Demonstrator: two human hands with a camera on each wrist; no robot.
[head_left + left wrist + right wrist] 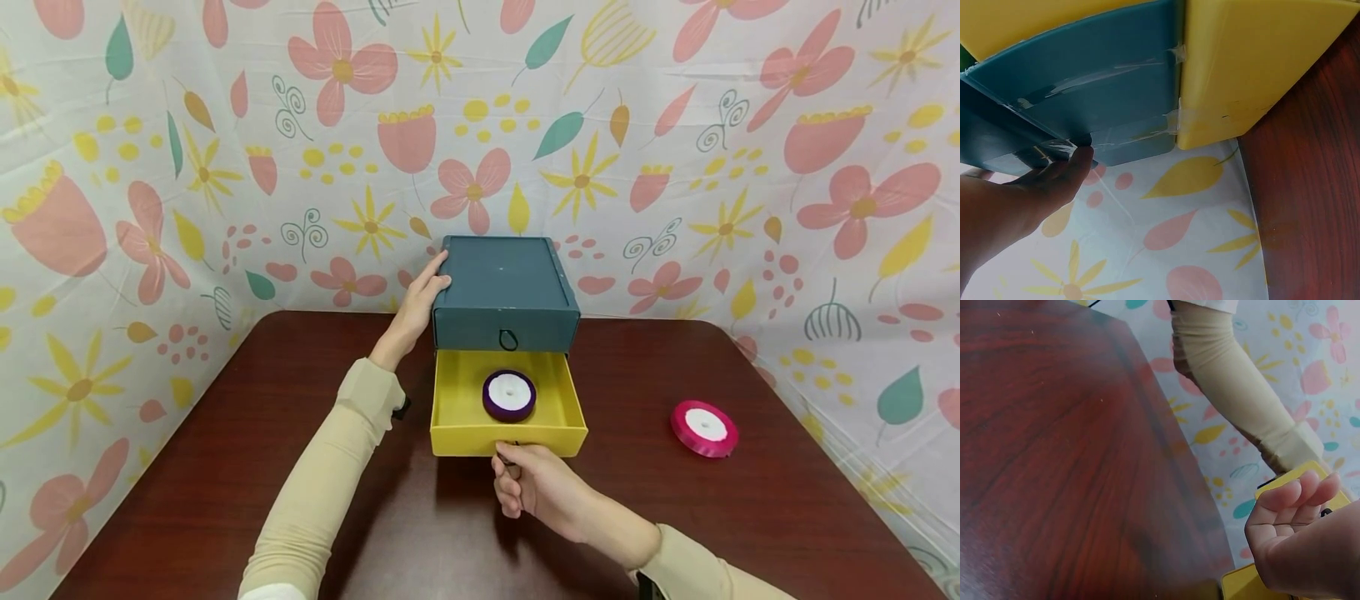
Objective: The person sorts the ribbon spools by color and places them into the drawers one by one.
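Note:
A two-level drawer box stands at the back of the table, its upper part blue-green (502, 275). Its lower yellow drawer (465, 442) is pulled out toward me. Inside that drawer lies a purple ribbon spool (510, 393) with a white centre. My right hand (546, 493) pinches the small dark loop on the drawer's front, with the other fingers curled below; the loop is mostly hidden. My left hand (420, 307) rests against the upper box's left side, fingers stretched along its edge. In the left wrist view, the fingers touch the blue-green wall (1116, 94).
A pink ribbon spool (705, 428) lies flat on the dark red-brown table (645, 375), right of the drawer. The upper blue-green drawer is closed, and a black loop (508, 339) hangs on its front. A flower-patterned cloth (480, 108) hangs behind the table and along its sides.

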